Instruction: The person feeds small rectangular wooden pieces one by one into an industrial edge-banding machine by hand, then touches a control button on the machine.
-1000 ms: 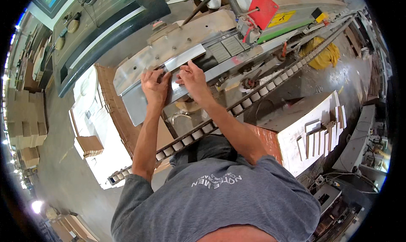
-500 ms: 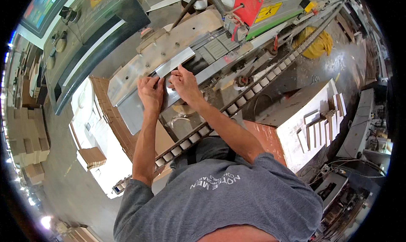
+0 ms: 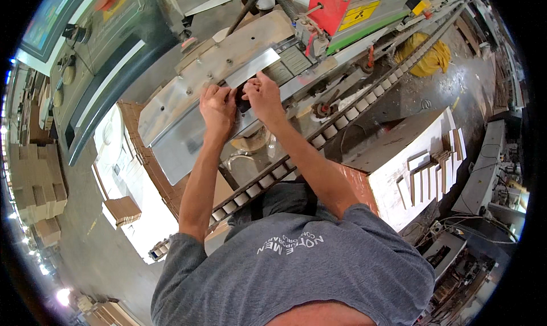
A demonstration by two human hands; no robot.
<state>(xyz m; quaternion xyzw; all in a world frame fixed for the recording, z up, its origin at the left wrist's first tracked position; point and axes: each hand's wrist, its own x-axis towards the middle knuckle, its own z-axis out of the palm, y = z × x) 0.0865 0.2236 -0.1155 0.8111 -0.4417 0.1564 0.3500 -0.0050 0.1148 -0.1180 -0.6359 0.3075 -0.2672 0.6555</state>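
While left hand (image 3: 218, 110) and right hand (image 3: 264, 101) curl, grip contents uncertain, the strip (image 3: 255, 68) just beyond looks seated, remaining work unclear.

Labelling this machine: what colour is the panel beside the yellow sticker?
The panel is red; see the head view.

The metal strip (image 3: 254, 65) is bright silver, the T-shirt (image 3: 296, 274) mottled grey with white lettering. White rollers (image 3: 362, 105) evenly stripe the dark rail (image 3: 441, 31). The square plate (image 3: 329, 9) is red, the warning label (image 3: 359, 15) black on yellow, the crumpled bag (image 3: 424, 58) plain yellow.
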